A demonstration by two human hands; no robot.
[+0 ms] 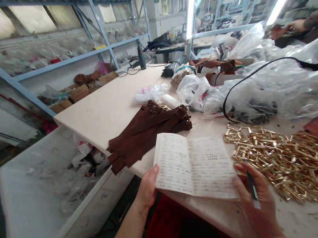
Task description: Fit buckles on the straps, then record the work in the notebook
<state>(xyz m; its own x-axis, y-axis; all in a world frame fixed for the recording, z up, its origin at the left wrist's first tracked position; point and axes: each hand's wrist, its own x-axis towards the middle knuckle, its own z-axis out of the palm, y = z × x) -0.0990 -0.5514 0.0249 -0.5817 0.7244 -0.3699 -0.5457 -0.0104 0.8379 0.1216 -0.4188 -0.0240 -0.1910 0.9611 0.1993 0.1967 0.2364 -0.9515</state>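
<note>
An open notebook (211, 167) with handwritten lines on both pages is tilted up at the table's near edge. My left hand (149, 185) grips its left edge, the thumb on the page and the other fingers hidden behind. At the right edge, my right hand (257, 196) holds a dark pen (251, 185) with a pale end, and its thumb and fingers also touch the notebook. Brown leather straps (146, 133) lie in a stack just beyond the notebook. Close by my right hand spreads a heap of gold metal buckles (298, 157).
Clear plastic bags (285, 79) crowd the table's right side, with a black strap (249, 76) looping over them. A large white bin (58, 227) stands left of the table (97, 112). Blue shelving (62, 64) lines the wall. A co-worker's hand (297, 26) shows at far right.
</note>
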